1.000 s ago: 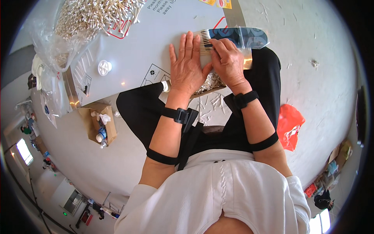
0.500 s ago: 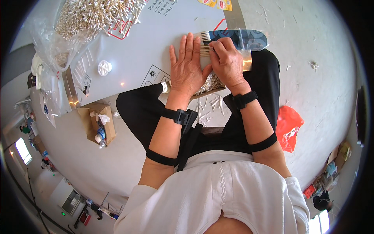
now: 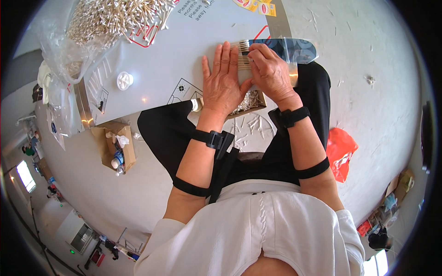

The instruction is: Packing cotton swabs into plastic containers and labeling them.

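Note:
My left hand (image 3: 221,85) lies flat on the grey board, fingers stretched, its fingertips beside a neat row of cotton swabs (image 3: 243,63). My right hand (image 3: 272,73) is closed in a pinch at the other side of that row; whatever its fingertips hold is hidden. Partly behind my right hand is a dark blue patterned pouch (image 3: 276,44) with clear film at its outer end, its inner end touching the swabs. Below both hands, an open cardboard box (image 3: 252,109) with loose swabs in it is partly covered by my wrists.
A large heap of cotton swabs (image 3: 115,20) lies at the far left by a clear plastic bag (image 3: 64,55). On the board (image 3: 161,60) stands a small round white tub (image 3: 124,80). Yellow cards (image 3: 264,8) lie at the far edge. A carton (image 3: 102,142) and red bag (image 3: 340,154) are on the floor.
My right hand's fingers have shifted slightly along the swab row, and more of the swabs shows. My left hand stays flat beside it. The whole view has dropped a little.

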Motion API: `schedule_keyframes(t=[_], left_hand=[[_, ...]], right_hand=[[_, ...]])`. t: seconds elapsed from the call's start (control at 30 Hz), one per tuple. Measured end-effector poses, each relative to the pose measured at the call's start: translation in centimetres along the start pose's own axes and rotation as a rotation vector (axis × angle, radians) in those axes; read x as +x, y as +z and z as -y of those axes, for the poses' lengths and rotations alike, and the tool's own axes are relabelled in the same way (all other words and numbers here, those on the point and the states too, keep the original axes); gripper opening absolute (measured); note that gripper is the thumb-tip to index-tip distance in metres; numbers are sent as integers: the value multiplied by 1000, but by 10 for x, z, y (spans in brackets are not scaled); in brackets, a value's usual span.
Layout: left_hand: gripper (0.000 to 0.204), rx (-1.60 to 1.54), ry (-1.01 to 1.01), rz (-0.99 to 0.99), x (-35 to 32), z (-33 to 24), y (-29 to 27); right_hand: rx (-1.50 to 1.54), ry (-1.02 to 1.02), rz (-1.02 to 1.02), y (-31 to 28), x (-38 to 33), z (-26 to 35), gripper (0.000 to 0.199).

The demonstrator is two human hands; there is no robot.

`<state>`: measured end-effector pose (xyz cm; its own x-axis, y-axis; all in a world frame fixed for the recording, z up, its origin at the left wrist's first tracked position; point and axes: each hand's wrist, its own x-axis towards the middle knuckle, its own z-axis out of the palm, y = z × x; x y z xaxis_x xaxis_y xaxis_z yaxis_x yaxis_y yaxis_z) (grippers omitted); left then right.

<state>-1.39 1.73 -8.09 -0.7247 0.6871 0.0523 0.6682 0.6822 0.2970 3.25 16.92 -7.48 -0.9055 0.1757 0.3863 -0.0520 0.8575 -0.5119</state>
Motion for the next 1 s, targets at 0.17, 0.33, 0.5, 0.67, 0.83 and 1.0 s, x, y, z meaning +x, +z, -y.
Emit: schedule_keyframes(t=[0.17, 0.33, 0.5, 0.67, 0.83, 1.0], left_hand=[[89, -8, 5, -10, 0, 0, 1], [89, -13, 6, -21, 0, 0, 2], [89, -5, 8, -17, -1, 1, 1], [91, -29, 3, -27, 0, -2, 1], [91, -27, 2, -37, -1, 0, 1], [90, -36, 3, -40, 0, -2, 1]], right_hand=[[11, -8, -6, 1, 1, -1, 13], [15, -21, -7, -1, 3, -1, 11], [167, 165, 16, 2, 5, -1, 16], [109, 236, 81, 3, 18, -5, 23], [88, 212, 94, 6, 19, -6, 22], [88, 170, 32, 7, 16, -7, 16]])
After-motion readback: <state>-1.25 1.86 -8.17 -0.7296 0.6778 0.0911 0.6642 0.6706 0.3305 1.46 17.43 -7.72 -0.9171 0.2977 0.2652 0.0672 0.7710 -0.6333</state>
